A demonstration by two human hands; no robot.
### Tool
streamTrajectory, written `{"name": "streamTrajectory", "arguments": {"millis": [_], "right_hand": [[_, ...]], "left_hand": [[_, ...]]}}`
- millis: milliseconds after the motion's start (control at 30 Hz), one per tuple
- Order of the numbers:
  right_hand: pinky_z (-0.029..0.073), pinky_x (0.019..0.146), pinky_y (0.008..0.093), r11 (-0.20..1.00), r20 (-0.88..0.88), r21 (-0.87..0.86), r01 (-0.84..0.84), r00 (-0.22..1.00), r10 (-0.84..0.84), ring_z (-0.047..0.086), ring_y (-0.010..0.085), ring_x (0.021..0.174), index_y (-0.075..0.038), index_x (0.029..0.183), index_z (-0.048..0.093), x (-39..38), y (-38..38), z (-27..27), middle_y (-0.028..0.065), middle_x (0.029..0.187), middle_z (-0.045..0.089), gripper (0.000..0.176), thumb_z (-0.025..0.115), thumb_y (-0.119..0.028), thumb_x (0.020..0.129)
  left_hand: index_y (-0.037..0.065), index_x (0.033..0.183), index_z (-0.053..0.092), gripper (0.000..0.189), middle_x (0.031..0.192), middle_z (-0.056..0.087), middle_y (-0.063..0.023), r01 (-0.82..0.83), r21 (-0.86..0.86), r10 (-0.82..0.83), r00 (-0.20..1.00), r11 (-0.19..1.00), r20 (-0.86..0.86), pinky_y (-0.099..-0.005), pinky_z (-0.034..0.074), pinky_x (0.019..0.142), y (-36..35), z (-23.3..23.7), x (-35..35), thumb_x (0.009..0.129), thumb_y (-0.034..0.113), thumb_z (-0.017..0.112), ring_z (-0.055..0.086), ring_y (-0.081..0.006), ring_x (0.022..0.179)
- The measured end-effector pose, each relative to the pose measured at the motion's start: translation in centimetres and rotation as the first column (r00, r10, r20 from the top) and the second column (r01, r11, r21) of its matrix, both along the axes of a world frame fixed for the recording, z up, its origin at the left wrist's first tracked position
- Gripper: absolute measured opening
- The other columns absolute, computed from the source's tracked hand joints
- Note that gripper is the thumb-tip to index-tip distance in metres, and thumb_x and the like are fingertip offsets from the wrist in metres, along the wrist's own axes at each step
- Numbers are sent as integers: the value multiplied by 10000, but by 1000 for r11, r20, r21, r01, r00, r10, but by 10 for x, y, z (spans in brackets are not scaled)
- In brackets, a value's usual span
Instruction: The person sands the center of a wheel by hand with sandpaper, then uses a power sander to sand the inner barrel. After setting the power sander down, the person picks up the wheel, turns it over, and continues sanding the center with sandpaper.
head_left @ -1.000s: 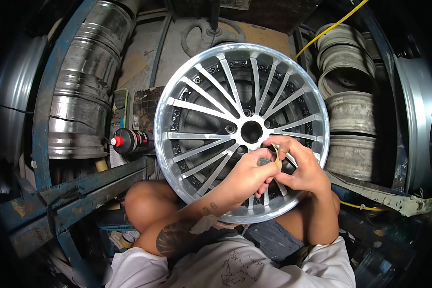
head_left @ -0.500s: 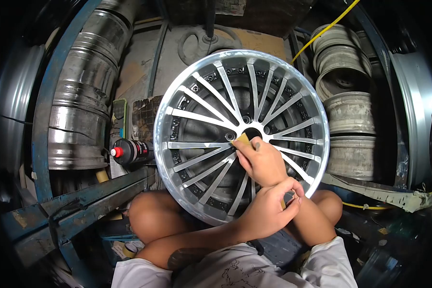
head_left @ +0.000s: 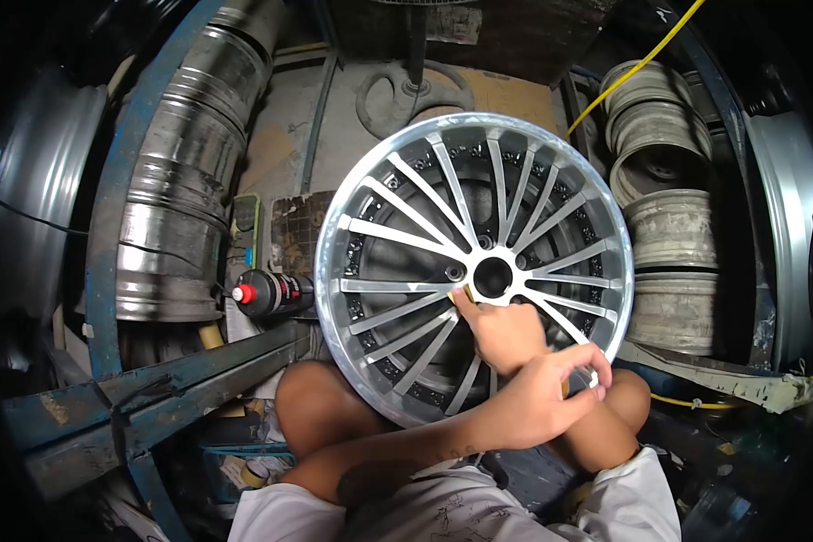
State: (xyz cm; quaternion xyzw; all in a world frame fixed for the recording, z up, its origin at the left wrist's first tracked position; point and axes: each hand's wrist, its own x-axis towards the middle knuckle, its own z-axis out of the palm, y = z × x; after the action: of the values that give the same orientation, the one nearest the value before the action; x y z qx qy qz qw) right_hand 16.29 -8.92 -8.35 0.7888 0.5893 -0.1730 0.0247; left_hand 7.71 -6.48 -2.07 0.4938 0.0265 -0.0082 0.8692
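Note:
A silver multi-spoke alloy wheel rim (head_left: 388, 235) lies face up in front of me, over my crossed legs. My right hand (head_left: 508, 334) reaches over its lower part. Its fingers press a small folded piece of yellow sandpaper (head_left: 455, 294) against a spoke beside the round centre hole. My left arm crosses over my right forearm. My left hand (head_left: 551, 397) lies over the right wrist with fingers and thumb curled; a small tan edge shows inside it, too little to name.
A black bottle with a red cap (head_left: 275, 292) lies left of the rim. Metal wheel barrels (head_left: 167, 230) line the left rack, and dull ones (head_left: 668, 230) stack at right. A blue metal frame (head_left: 199, 379) runs along the left. A yellow hose (head_left: 637, 68) hangs at upper right.
My right hand has shifted down and left off the hole's edge, so the centre hole shows. My left hand's fingers have loosened somewhat. The whole view has shifted slightly.

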Motion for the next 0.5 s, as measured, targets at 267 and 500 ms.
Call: {"name": "streamTrajectory", "arguments": {"millis": [267,500], "right_hand": [[544,575,548,983,-79,180,43,996,-29,700,415,619,-202,1318,718,9,-2,-5,203,718,702,413,628,-130,921],[548,588,487,992,14,123,-16,1000,14,712,356,622,-131,1305,718,8,-7,-2,174,709,712,428,654,-97,883]], "left_hand": [[17,1054,599,144,1002,626,-40,210,91,-226,946,973,233,-312,470,912,5,6,-5,950,91,666,575,-132,975],[11,970,601,114,914,653,-63,194,159,-221,959,968,178,-310,491,817,4,-1,-11,893,89,631,613,-154,877]]}}
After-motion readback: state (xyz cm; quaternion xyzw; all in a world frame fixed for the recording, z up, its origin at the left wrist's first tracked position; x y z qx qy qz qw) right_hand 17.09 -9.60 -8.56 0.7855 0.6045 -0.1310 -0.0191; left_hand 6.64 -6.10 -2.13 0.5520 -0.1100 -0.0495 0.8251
